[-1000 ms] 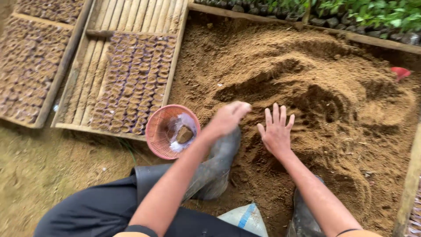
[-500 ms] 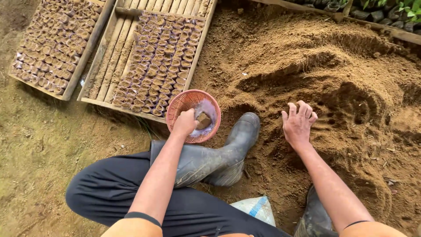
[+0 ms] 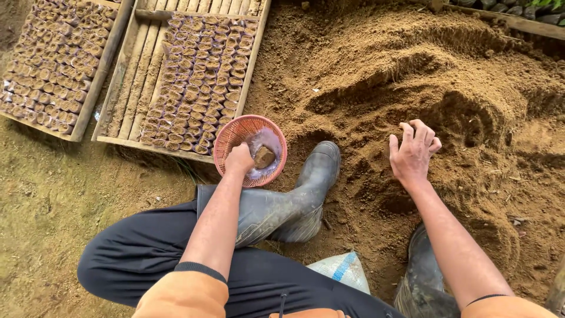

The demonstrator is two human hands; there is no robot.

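Brown, loose soil (image 3: 412, 76) fills the upper right of the head view, heaped in ridges and hollows inside a wooden border. The person sits at its edge, one grey rubber boot (image 3: 294, 200) stretched out on the dirt and a second boot (image 3: 424, 282) near the lower right. The left hand (image 3: 240, 159) is inside a small pink woven basket (image 3: 226, 136) that sits on the ground just beside the toe of the outstretched boot; its fingers are curled downward into the basket, next to a small brown soil-filled pot (image 3: 265, 156) lying on clear plastic bags (image 3: 268, 140). From this angle I cannot tell for sure whether the fingers are pinching a bag or only resting on the heap. The right hand (image 3: 412, 154) is well apart from the basket, out on the soil pile, palm down with the fingers bent and slightly spread, the tips pressed into the loose earth; it grasps nothing that can be made out. Beyond the basket lies a slatted wooden tray (image 3: 141, 88), its right half packed with rows of small filled seedling pots (image 3: 200, 82), and a second tray (image 3: 53, 70) of the same pots sits further left. A white sack (image 3: 344, 271) with a blue stripe lies between the legs.
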